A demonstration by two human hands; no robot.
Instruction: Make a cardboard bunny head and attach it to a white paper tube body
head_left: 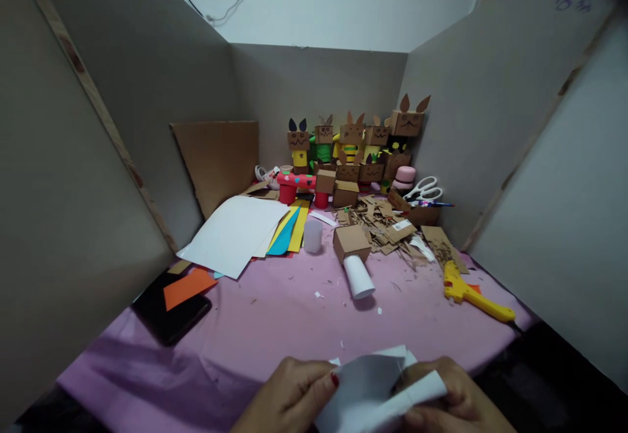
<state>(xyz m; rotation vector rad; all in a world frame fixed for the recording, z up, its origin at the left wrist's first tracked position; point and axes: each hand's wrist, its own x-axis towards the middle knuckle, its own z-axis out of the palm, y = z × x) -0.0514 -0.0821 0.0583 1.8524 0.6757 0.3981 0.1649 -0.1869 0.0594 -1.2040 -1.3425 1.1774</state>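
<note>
Near the table's front edge, my left hand (294, 394) pinches a sheet of white paper (360, 387) between thumb and fingers. On the other side, my right hand (451, 397) is closed on the paper's right part, where a strip curls outward. Shadow between the right fingers hides whether anything else is in them. Beyond the hands lies a cardboard box (352, 243) with a white paper tube (359, 279) joined to it or touching it. Small white scraps (318, 295) dot the pink-purple cloth (275, 322).
A yellow glue gun (475, 294) lies at right, below cardboard scraps (377, 220) and white-handled scissors (424, 190). Left are white sheets (235, 233), an orange piece (189, 288) and a black flat object (171, 322). Several cardboard animal figures (351, 135) stand behind. Grey panels (318, 86) enclose the table.
</note>
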